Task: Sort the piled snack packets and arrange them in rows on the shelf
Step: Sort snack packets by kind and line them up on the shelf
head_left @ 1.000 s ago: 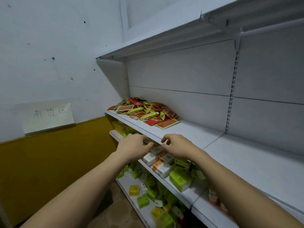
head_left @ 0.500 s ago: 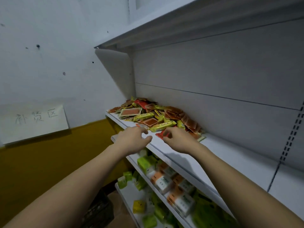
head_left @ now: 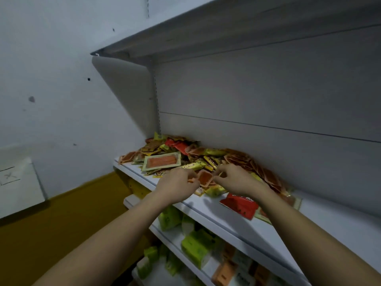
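Snack packets (head_left: pixel 185 153) piled at shelf (head_left: pixel 257 219) left end against back panel. My left hand (head_left: pixel 177 185) and right hand (head_left: pixel 237 180) both pinch one small orange packet (head_left: pixel 204 177) at pile's front edge.

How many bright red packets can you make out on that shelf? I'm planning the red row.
2 at least: one red packet lying flat by the right forearm, apart from the pile, and one on the pile's back top. Others may be buried.
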Available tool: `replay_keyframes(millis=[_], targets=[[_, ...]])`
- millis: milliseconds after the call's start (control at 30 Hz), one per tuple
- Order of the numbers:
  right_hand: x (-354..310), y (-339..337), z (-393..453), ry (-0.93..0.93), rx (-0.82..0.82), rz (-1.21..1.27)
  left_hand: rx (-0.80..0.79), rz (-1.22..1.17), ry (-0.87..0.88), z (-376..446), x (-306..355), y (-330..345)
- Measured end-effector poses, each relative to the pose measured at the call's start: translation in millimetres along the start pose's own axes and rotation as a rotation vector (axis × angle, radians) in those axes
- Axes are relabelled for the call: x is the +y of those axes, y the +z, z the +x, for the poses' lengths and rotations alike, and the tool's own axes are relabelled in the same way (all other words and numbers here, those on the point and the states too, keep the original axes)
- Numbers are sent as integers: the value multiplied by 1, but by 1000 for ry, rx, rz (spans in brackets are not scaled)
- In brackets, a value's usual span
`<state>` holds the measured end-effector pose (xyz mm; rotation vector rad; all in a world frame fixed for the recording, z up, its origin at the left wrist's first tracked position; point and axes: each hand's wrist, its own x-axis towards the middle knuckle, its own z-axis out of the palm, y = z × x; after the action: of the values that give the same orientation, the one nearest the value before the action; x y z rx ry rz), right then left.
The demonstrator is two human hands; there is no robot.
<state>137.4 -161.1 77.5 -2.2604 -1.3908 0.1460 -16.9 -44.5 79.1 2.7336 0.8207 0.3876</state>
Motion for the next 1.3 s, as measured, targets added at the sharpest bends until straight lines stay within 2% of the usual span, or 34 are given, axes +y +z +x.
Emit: replay_keyframes(millis=[167,267,367,467,533,667,867,1067,1300], targets=[[29,10,42,132,39,72,-22,-85,109,65,-14,21],[55,7,73,229,186,188,0,-136,172,104,-17,36],[80,5,110,289,294,259,-9,-169,158,141,-21,49],[107,0,146,323,426,223,-11,-219,150,180,-23,57],[124,-4,165,380,457,157,13,-259,158,204,-21,63],[154,-5,196,394,329,25,21,-334,158,236,-11,79],[171,-6,219,353,89,-57,-142,-331,171,270,-1,100],[170,-11,219,376,66,51,-202,-504,154,287,2,113],[158,-18,210,442,92,164,-147,-672,223,293,9,120]])
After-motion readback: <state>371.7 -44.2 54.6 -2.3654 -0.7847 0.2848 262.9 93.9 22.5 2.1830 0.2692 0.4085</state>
